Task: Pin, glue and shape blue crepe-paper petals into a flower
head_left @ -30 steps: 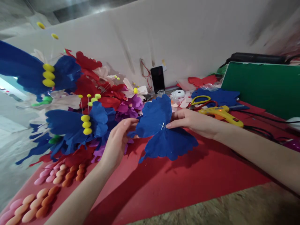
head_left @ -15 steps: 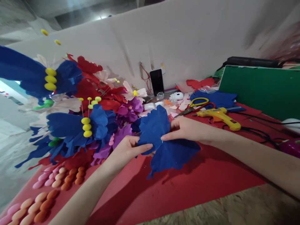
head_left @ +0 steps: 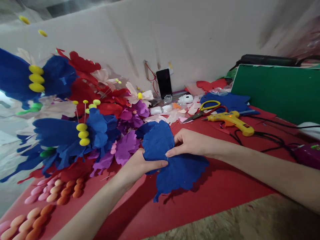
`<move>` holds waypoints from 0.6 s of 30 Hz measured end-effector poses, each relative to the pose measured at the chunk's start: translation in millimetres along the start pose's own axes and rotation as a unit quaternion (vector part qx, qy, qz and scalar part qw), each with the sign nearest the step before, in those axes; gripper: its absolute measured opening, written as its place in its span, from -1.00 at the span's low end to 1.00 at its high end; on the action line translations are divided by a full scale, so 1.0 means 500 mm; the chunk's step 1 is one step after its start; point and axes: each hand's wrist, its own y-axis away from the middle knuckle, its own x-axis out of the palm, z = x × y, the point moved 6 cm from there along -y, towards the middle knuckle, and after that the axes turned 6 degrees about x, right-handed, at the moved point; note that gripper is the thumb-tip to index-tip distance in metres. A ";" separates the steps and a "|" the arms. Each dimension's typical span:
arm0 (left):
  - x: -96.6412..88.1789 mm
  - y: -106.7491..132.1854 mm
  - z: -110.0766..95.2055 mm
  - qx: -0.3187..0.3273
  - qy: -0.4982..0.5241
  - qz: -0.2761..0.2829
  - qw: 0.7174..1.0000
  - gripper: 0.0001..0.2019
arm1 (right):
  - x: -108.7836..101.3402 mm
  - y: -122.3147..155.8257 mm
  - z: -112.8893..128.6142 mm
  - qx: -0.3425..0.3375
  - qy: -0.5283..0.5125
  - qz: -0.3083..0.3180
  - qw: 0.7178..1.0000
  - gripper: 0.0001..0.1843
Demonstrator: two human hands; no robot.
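Blue butterfly (head_left: 180, 175): is being held over red tabletop (head_left: 200, 203)
Left hand (head_left: 138, 165): butterfly is being gripped near its centre
Right hand (head_left: 188, 141): butterfly is being pinched between closed fingers

The wing piece (head_left: 181, 173) sits between my left hand (head_left: 137, 168) and right hand (head_left: 188, 143), over the table (head_left: 225, 186). Butterflies (head_left: 58, 131) stand to my left; the glue gun (head_left: 231, 119) lies right; the phone (head_left: 164, 84) stands behind.
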 end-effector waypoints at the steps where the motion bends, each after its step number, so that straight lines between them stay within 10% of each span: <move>1: -0.001 -0.001 0.002 -0.004 0.001 0.002 1.000 -0.82 | -0.001 0.002 0.000 0.005 0.000 0.004 1.000 -0.68; 18: 0.003 0.006 -0.011 -0.020 0.019 0.006 1.000 -0.81 | -0.010 0.011 0.024 -0.060 0.106 0.008 0.993 -0.63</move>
